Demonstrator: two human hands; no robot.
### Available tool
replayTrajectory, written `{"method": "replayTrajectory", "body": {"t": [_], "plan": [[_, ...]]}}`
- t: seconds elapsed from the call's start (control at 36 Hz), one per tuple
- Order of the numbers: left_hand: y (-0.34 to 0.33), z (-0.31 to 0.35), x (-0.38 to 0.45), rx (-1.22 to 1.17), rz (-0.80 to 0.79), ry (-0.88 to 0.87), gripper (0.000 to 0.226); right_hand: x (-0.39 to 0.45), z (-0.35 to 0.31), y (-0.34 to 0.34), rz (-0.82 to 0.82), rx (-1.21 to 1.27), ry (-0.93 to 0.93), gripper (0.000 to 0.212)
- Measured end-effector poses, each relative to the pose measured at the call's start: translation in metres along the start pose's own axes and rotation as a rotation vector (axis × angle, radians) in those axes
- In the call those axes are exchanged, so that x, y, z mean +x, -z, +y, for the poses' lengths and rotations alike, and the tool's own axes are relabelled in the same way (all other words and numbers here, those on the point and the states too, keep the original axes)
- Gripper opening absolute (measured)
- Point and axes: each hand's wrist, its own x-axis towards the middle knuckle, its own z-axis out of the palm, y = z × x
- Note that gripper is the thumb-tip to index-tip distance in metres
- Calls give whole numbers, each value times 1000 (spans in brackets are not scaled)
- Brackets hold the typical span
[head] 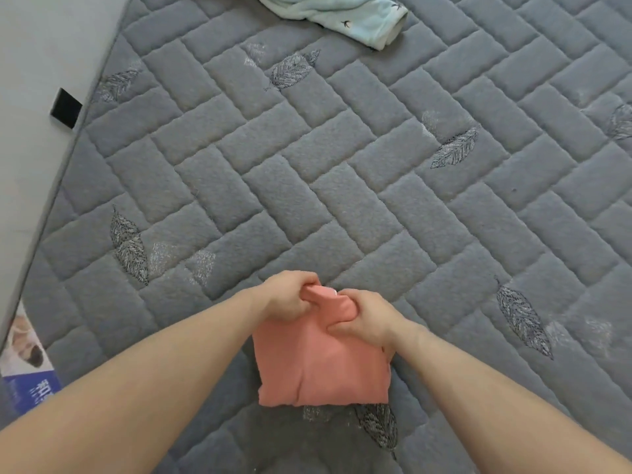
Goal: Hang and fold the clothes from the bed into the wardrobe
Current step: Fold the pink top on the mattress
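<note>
1. The bed (342, 165) is covered by a grey quilted cover with a brick pattern and embroidered leaf motifs. All positions below are given relative to this bed.
2. A pink garment (321, 367) lies folded into a compact rectangle on the bed, at its near edge, roughly centred in the view.
3. The left hand (287, 297) grips the far left corner of the pink garment. Its fingers are curled tightly, with fabric bunched inside them.
4. The right hand (362, 319) grips the far right part of the same garment. Its fingers are curled over the cloth and the thumb presses on top.
5. The two hands sit close together, with a raised ridge of pink fabric between them.
6. A light blue garment (345, 18) with small dark bird prints lies crumpled at the far side of the bed, well apart from the pink garment.
7. A black tab (66, 107) sits at the bed's left edge.
8. A printed box (27, 367) stands beside the bed's near left edge.
</note>
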Motion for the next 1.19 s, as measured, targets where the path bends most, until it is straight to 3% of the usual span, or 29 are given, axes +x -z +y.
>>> {"method": "replayTrajectory", "body": {"t": [0.06,0.14,0.22,0.28,0.39,0.47,0.53,0.58,0.64,0.75,0.86,1.03,1.19], "plan": [[7,-2,3,-87,-63,18,4,0,2,10,-134,135,-32,31],[12,-7,3,-185,-103,49,16,-1,7,20,-196,235,-86,34],[3,-10,1,-163,-54,76,25,-1,12,12,-25,155,-98,35],[-9,-15,-4,-114,62,106,42,-6,18,0,147,86,-101,54],[-32,-22,-26,-270,426,200,63,-37,27,-26,525,371,-88,75],[-49,-26,-51,-552,450,376,90,-61,36,-45,535,489,-147,82],[-60,-27,-66,-666,396,391,112,-68,43,-55,474,415,-158,88],[-67,-27,-72,-743,344,352,120,-66,46,-59,429,339,-173,93],[-70,-29,-70,-854,308,315,109,-60,42,-58,394,316,-125,85],[-73,-30,-56,-995,302,312,44,-52,27,-57,323,517,11,67],[-60,-19,-66,-1124,310,410,21,-65,9,-56,348,786,-92,42],[-16,-1,-119,-1152,187,331,29,-131,-34,-56,427,973,-223,33],[23,32,-214,-1163,75,173,77,-225,-97,-67,546,1055,-244,39]]}}
